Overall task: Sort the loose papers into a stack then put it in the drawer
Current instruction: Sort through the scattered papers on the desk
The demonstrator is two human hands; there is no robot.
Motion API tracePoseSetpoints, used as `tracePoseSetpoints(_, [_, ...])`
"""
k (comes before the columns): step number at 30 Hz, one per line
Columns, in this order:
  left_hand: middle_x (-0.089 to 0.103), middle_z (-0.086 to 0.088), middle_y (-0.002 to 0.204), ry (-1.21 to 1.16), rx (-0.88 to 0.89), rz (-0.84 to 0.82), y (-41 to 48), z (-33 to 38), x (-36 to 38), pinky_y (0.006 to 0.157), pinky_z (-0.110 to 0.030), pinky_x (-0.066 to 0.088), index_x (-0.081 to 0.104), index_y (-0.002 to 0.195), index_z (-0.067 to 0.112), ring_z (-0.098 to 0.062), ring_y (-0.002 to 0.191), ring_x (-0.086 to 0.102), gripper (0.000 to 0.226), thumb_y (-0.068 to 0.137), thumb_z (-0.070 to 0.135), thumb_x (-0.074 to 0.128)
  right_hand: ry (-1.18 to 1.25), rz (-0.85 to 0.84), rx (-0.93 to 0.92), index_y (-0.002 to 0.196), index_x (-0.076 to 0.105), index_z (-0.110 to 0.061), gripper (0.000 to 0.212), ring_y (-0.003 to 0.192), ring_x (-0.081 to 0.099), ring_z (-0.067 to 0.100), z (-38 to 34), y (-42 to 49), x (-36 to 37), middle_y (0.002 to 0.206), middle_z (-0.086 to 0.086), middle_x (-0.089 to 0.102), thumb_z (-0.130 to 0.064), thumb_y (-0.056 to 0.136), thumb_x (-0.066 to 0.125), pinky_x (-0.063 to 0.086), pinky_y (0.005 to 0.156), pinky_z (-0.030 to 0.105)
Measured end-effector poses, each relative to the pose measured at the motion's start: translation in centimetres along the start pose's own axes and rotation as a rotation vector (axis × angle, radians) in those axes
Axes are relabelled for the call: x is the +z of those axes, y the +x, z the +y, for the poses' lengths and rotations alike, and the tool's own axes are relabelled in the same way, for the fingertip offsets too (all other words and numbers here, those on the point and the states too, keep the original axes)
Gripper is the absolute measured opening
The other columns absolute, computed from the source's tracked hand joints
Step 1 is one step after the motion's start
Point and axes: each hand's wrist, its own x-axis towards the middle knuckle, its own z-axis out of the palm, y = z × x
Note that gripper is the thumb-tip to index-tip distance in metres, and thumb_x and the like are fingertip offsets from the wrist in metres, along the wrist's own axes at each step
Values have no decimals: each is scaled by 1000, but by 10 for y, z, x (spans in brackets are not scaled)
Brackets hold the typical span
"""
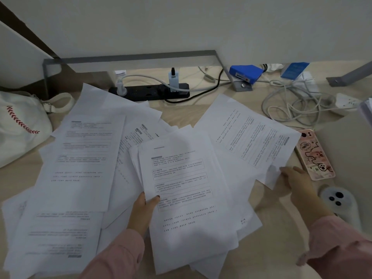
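Several loose printed papers [84, 158] lie scattered and overlapping across the light wooden desk [277, 214]. My left hand [144, 210] grips the left edge of a small stack of sheets [189, 190] at the middle, thumb on top. My right hand [298, 180] pinches the near corner of a tilted sheet [251, 137] lying to the right. No drawer is in view.
A pink phone [316, 156] and a white phone [342, 206] lie just right of my right hand. A white bag [20, 125] sits at the left. A black power strip [153, 91], tangled cables [291, 105] and a blue box [245, 73] line the back wall.
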Motion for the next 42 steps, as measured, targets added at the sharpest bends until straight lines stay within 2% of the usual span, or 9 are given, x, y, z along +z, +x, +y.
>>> tracePoseSetpoints(3, [65,3,94,4,5,11,0,-3,0,75,-30,49,57,105,18,-16,86,63,19,90,8,55,98,-125,41,74,57,-11,13,47,54,9,0,-1,6,73,9,52,-12,87,56,43,44,16])
tracePoseSetpoints(14, [67,-1,101,3,-13,29,-2,-4,2,88,-39,51,59,107,18,-22,94,64,19,90,11,54,-29,-51,-277,114,54,-1,30,94,59,27,-21,-17,29,106,12,61,-11,86,49,48,79,38])
tracePoseSetpoints(18, [67,1,99,5,1,14,-3,-3,1,81,-35,52,59,105,19,-20,91,64,18,90,11,53,22,98,-597,102,47,-11,11,73,52,9,-53,-48,20,81,-10,52,-11,92,44,40,68,27])
tracePoseSetpoints(22, [64,1,94,-16,-2,2,-5,-2,0,68,-27,49,58,93,23,-16,84,62,19,92,6,51,259,122,-698,103,43,-18,11,74,55,-16,-75,-76,7,88,-19,53,-13,94,45,43,64,6])
tracePoseSetpoints(28, [61,8,93,44,25,-59,-7,7,-9,72,-21,47,55,110,21,-7,83,58,23,93,6,48,458,-297,-469,105,57,-25,25,96,62,9,-74,-88,-1,103,-10,63,-6,94,43,54,77,23])
tracePoseSetpoints(32, [62,-5,119,65,0,-123,-6,14,-23,98,-37,46,53,126,16,-21,104,60,34,94,10,50,256,-608,-288,115,58,-15,31,88,68,12,-56,-81,2,102,-6,70,-2,93,41,57,67,20])
tracePoseSetpoints(36, [66,-4,112,49,-28,-114,1,15,-36,94,-36,44,57,112,14,-20,93,57,23,92,5,51,-91,-773,-151,110,63,-12,28,88,71,19,-39,-73,7,100,3,74,-3,89,47,57,74,33])
tracePoseSetpoints(39, [73,4,93,74,0,-113,2,13,-49,92,-42,45,66,97,20,-23,98,58,22,86,3,58,-355,-707,-189,102,64,-5,21,79,68,25,-39,-70,18,97,12,72,-9,83,57,52,70,34])
tracePoseSetpoints(42, [64,2,112,96,-16,-135,3,11,-60,99,-38,45,57,120,24,-20,106,59,32,91,10,55,-736,-583,-356,87,62,-1,15,74,56,22,-45,-70,35,87,13,63,-15,87,56,41,65,30])
